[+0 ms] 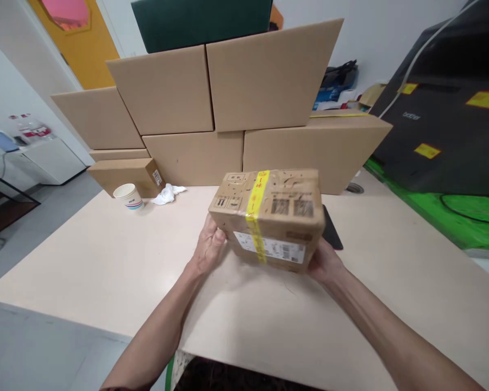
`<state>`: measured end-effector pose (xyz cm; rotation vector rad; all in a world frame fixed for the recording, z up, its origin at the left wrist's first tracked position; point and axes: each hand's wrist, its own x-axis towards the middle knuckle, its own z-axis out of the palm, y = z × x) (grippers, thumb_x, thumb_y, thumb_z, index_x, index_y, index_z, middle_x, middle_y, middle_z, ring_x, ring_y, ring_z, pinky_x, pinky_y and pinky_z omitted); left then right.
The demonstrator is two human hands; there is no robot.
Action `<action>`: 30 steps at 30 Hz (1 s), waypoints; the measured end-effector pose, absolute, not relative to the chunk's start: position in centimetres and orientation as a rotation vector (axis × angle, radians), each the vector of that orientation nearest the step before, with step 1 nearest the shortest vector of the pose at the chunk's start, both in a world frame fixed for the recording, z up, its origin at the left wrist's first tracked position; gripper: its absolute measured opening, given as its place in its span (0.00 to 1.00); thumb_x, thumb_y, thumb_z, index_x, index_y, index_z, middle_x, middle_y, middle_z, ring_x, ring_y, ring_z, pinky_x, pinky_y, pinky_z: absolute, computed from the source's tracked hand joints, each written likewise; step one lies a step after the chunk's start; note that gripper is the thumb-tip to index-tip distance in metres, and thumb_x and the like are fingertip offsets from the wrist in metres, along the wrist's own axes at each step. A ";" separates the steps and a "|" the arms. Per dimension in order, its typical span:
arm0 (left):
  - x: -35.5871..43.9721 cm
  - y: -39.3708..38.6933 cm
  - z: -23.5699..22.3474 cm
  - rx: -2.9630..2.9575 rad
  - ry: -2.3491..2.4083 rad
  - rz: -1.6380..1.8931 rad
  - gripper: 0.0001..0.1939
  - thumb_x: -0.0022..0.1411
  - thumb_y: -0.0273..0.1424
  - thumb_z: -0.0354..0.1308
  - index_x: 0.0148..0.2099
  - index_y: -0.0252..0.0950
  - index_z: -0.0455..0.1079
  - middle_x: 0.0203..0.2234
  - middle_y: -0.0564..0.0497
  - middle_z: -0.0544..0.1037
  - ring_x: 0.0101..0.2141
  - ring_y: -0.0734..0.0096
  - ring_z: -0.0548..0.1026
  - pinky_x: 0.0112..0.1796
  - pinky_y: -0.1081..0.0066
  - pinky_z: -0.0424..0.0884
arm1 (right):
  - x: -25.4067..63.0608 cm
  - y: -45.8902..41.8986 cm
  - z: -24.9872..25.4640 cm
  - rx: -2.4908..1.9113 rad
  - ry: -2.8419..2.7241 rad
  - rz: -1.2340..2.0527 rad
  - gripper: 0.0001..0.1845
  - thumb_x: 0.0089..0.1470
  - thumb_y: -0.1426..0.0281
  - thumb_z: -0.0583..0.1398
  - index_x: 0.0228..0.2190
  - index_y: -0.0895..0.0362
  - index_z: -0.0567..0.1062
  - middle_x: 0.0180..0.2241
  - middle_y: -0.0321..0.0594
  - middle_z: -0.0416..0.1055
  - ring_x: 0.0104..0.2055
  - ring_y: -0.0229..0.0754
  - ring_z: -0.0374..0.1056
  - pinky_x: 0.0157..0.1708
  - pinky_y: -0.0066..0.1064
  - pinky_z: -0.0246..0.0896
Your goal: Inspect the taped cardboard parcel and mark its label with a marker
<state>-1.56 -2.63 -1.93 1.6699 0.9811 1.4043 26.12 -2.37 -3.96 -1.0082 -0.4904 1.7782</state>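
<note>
A brown cardboard box is held between my two hands over the table. Yellow tape runs across its top and down the front, where a white label is stuck; dark printed codes mark the top. My left hand grips the box's left side, thumb showing at the front corner. At the lower right corner, my right hand holds the other side, its fingers mostly hidden by the box. Behind the box a flat black object lies partly covered.
Large cardboard cartons are stacked along the back, a dark green box on top. At the left stand a paper cup, a crumpled tissue and a long carton. A big dark machine rises at the right by a green surface.
</note>
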 end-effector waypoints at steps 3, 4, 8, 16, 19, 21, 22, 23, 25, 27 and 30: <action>-1.1 -3.1 -1.5 1.644 0.841 1.353 0.39 0.61 0.62 0.57 0.63 0.39 0.69 0.62 0.39 0.72 0.62 0.44 0.68 0.60 0.51 0.66 | 25.6 -2.7 -4.7 -1.006 -0.563 1.839 0.15 0.54 0.52 0.66 0.35 0.48 0.82 0.38 0.38 0.86 0.51 0.57 0.79 0.54 0.52 0.72; -0.9 -3.2 -1.4 1.590 0.807 1.311 0.40 0.61 0.61 0.58 0.65 0.39 0.67 0.62 0.38 0.71 0.62 0.43 0.68 0.60 0.51 0.67 | 25.3 -2.8 -4.8 -1.002 -0.588 1.836 0.15 0.53 0.51 0.66 0.35 0.48 0.82 0.38 0.38 0.86 0.50 0.57 0.80 0.53 0.52 0.73; -0.3 -3.6 -1.1 1.303 0.783 1.243 0.42 0.58 0.52 0.67 0.67 0.38 0.62 0.58 0.36 0.76 0.58 0.43 0.75 0.56 0.51 0.72 | 24.6 -3.6 -4.4 -0.959 -0.739 1.777 0.21 0.50 0.47 0.67 0.39 0.47 0.82 0.41 0.39 0.85 0.51 0.58 0.79 0.49 0.51 0.75; -0.1 -4.1 0.7 1.115 0.781 1.093 0.42 0.58 0.42 0.71 0.70 0.41 0.61 0.58 0.40 0.78 0.55 0.44 0.78 0.54 0.53 0.75 | 24.8 -4.4 -2.3 -0.813 -0.861 1.476 0.27 0.53 0.43 0.66 0.50 0.41 0.78 0.51 0.36 0.81 0.61 0.55 0.72 0.56 0.50 0.70; 0.0 -4.5 1.1 1.120 0.761 1.003 0.41 0.59 0.42 0.70 0.71 0.42 0.61 0.59 0.40 0.77 0.55 0.44 0.78 0.55 0.53 0.74 | 25.1 -5.0 -1.6 -0.780 -0.858 1.409 0.37 0.46 0.45 0.71 0.56 0.37 0.73 0.57 0.35 0.77 0.63 0.56 0.69 0.58 0.51 0.68; 0.0 -4.5 1.1 1.116 0.758 0.975 0.41 0.59 0.43 0.70 0.71 0.41 0.62 0.59 0.40 0.77 0.55 0.44 0.78 0.55 0.52 0.74 | 25.1 -5.4 -1.1 -0.791 -0.877 1.375 0.44 0.42 0.47 0.74 0.59 0.37 0.69 0.59 0.35 0.75 0.65 0.57 0.67 0.59 0.52 0.67; -0.1 -4.5 1.0 1.117 0.758 0.966 0.41 0.59 0.43 0.70 0.70 0.40 0.62 0.59 0.39 0.77 0.55 0.43 0.78 0.54 0.52 0.74 | 25.2 -5.5 -1.0 -0.799 -0.889 1.365 0.47 0.41 0.48 0.74 0.61 0.36 0.67 0.60 0.36 0.74 0.65 0.57 0.66 0.60 0.53 0.66; -0.1 -4.5 0.9 1.118 0.762 0.959 0.41 0.58 0.43 0.70 0.70 0.40 0.63 0.59 0.39 0.77 0.55 0.43 0.78 0.54 0.52 0.74 | 25.2 -5.6 -0.8 -0.806 -0.899 1.359 0.49 0.40 0.49 0.75 0.62 0.36 0.65 0.60 0.37 0.74 0.65 0.58 0.66 0.60 0.53 0.66; -0.2 -4.4 0.6 1.126 0.769 0.961 0.40 0.59 0.45 0.70 0.70 0.41 0.64 0.60 0.40 0.77 0.57 0.43 0.77 0.55 0.52 0.73 | 25.1 -5.8 -0.5 -0.814 -0.909 1.353 0.53 0.40 0.50 0.75 0.64 0.37 0.62 0.58 0.39 0.75 0.65 0.60 0.66 0.59 0.55 0.66; -0.2 -4.3 0.2 1.140 0.759 0.985 0.39 0.60 0.50 0.68 0.69 0.42 0.66 0.60 0.42 0.77 0.60 0.44 0.74 0.58 0.54 0.72 | 25.0 -5.9 -0.2 -0.823 -0.899 1.342 0.54 0.39 0.51 0.75 0.65 0.38 0.61 0.56 0.40 0.76 0.63 0.61 0.67 0.59 0.56 0.67; -0.2 -4.1 -0.3 1.156 0.694 0.994 0.42 0.60 0.62 0.57 0.68 0.45 0.67 0.61 0.43 0.75 0.63 0.46 0.71 0.60 0.55 0.68 | 24.9 -5.9 0.4 -0.849 -0.803 1.300 0.46 0.41 0.55 0.74 0.61 0.40 0.65 0.54 0.39 0.77 0.60 0.61 0.71 0.57 0.56 0.68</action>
